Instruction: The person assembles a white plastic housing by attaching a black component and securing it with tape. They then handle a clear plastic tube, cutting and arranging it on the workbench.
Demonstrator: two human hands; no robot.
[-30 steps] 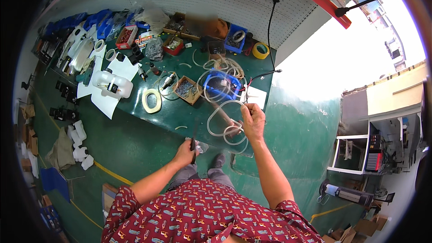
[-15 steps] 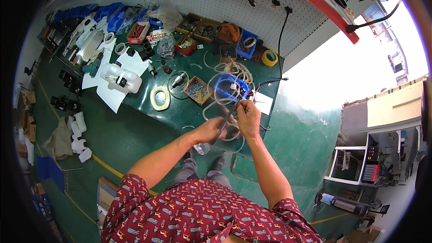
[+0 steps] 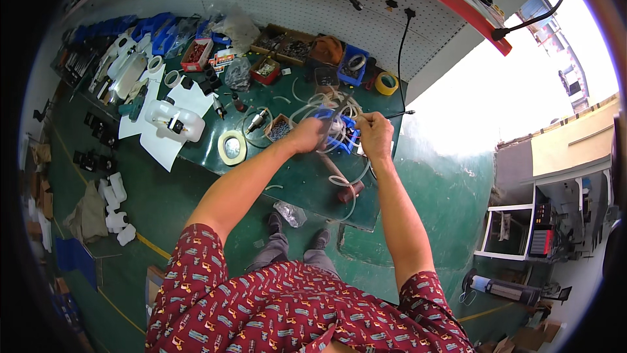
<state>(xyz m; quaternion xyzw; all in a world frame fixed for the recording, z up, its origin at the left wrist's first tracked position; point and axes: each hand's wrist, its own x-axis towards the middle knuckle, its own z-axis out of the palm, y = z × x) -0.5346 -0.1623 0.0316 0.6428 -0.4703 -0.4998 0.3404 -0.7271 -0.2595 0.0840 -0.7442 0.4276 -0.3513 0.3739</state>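
Observation:
My left hand [image 3: 309, 135] is closed round a long, flat grey strip [image 3: 338, 110] that points up and away over the bench; its exact kind is blurred. My right hand [image 3: 377, 133] is closed in a pinch just to the right, and what its fingers hold is hidden. Beneath both hands lie loose loops of clear tubing [image 3: 337, 182] and a blue bin [image 3: 351, 139] with small parts in it. A mallet [image 3: 351, 192] with a dark reddish head rests near the bench's front edge, its handle running up toward my left hand.
The green bench [image 3: 274, 173] also bears a roll of pale tape [image 3: 232, 148], a white plastic tank [image 3: 175, 120], a box of small parts [image 3: 279, 128] and yellow tape [image 3: 386, 83]. A black cable [image 3: 400, 59] hangs at the back right. A plastic bag [image 3: 290, 214] lies below the front edge.
Both hands have moved farther over the bench, the left up with the grey strip, the right slightly to the right. The mallet near the front edge now shows.

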